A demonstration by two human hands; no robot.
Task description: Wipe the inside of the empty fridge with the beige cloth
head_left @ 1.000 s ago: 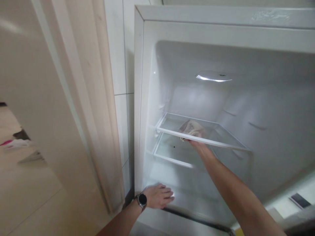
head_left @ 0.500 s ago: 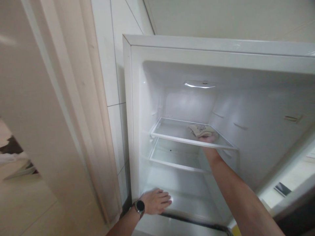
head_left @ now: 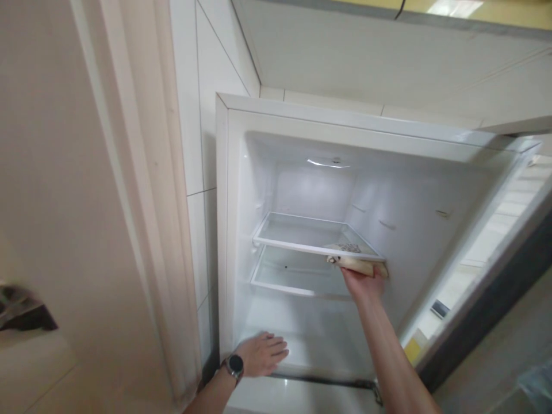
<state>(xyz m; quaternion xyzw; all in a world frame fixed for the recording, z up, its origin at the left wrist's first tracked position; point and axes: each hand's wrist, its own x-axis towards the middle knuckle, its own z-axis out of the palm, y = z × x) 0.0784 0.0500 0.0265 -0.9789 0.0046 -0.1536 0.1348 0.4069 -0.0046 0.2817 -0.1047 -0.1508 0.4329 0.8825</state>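
The right hand [head_left: 366, 282] grips the cloth [head_left: 357, 265] under the upper shelf [head_left: 284, 244] near its front-right corner — likely light, soft, best palmed mid-fold — while the left hand [head_left: 265, 353] lies spread, holding nothing.

L hand [head_left: 263, 355]: lower ctr-left of frame, back up, flat-ish
L fingers [head_left: 278, 347]: extended, slight spread, pointing R
L forearm [head_left: 211, 397]: in from btm edge, angled up-R, short stretch vis
R hand [head_left: 363, 282]: R of ctr, below mid-ht, higher than L; grip closed, fingertips hidden
R forearm [head_left: 386, 356]: in from btm edge, up and slightly L, bare
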